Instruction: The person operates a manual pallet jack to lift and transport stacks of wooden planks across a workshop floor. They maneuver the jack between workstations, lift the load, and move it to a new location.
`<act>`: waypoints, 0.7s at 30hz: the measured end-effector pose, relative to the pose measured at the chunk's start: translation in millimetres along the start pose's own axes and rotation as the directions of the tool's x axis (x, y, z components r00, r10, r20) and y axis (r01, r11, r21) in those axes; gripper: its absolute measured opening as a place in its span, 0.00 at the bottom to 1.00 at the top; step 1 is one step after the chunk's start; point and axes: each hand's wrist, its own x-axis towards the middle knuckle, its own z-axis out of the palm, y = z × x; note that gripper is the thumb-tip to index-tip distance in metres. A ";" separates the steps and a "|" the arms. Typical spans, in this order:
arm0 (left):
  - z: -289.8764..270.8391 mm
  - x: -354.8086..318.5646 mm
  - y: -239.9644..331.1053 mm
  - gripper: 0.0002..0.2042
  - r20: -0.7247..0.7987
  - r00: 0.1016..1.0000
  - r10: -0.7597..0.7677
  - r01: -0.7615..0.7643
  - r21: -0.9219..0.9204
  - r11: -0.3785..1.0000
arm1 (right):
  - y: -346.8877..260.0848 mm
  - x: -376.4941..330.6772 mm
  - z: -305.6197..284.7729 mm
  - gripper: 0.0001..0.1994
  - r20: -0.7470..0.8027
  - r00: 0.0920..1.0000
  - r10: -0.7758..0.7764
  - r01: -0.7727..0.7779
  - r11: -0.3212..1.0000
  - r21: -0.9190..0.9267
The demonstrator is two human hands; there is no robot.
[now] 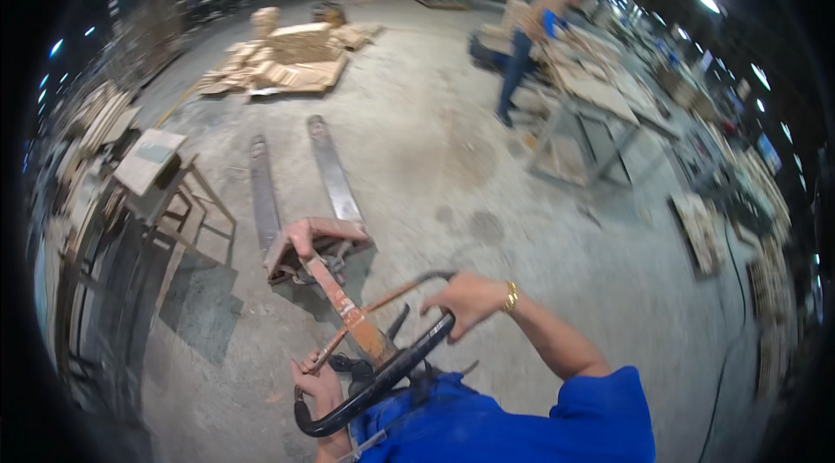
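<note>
A pallet jack's loop handle (391, 376), with a black grip bar and worn orange arms, stands in front of my body. My right hand (470, 299), with a gold band at the wrist, curls round the right end of the loop. At the loop's left end, my left hand (322, 383) has its fingers closed round the side of the handle; the bar hides part of it. An orange shaft runs from the handle to the scuffed orange pallet jack (326, 235). Its two metal forks (333, 171) point away from me, bare, on the concrete floor.
Ahead, a low stack of wooden pieces (296, 58) rests on the floor. A wooden stand (187, 189) and piled boards (96, 132) line the left side. At right, a person (531, 41) leans over a worktable (591, 93); a pallet (696, 235) and a dark cable (729, 354) lie nearer.
</note>
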 end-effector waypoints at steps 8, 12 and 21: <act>-27.7 -207.4 -52.5 0.19 -0.178 0.976 -0.122 0.146 0.130 0.981 | -72.9 -256.9 89.3 0.26 -0.106 0.958 0.266 -0.256 0.962 0.097; -39.3 -254.8 -18.4 0.20 -0.139 0.970 -0.200 0.228 0.221 0.948 | -157.5 -319.5 143.5 0.25 -0.243 0.920 0.306 -0.277 0.949 0.149; -109.0 -387.3 60.2 0.20 -0.198 0.941 -0.274 0.315 0.219 0.924 | -292.5 -417.8 205.3 0.26 -0.066 0.936 0.346 -0.273 0.831 0.485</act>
